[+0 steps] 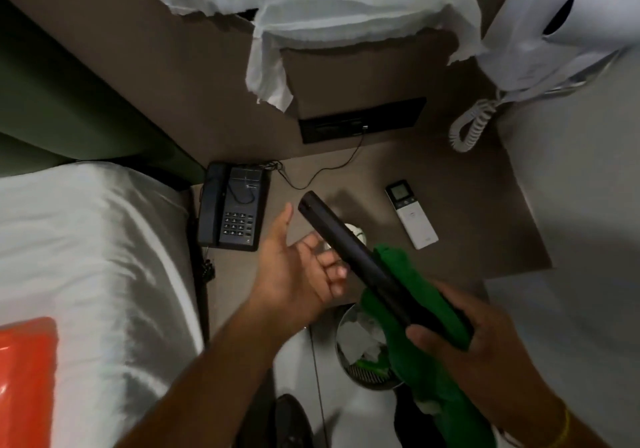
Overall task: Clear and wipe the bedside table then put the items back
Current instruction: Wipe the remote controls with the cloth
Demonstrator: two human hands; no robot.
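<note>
My right hand (pixel 464 329) grips a long black remote (pixel 343 243) together with a green cloth (pixel 412 340), holding both above the front of the brown bedside table (pixel 485 212). My left hand (pixel 298 271) is open, palm up, fingers spread just left of the black remote, not touching it. On the table, a black telephone (pixel 233 206) stands at the left, and a white remote with a small screen (pixel 410 213) lies at the right. A small white round object (pixel 356 234) is partly hidden behind the black remote.
A bed with white sheets (pixel 86 257) lies left, an orange item (pixel 26 378) on it. A bin with crumpled paper (pixel 363 347) stands on the floor below the table. A black wall panel (pixel 362 120) with a cable, a coiled white cord (pixel 471 125) and white fabric (pixel 329 4) hang behind.
</note>
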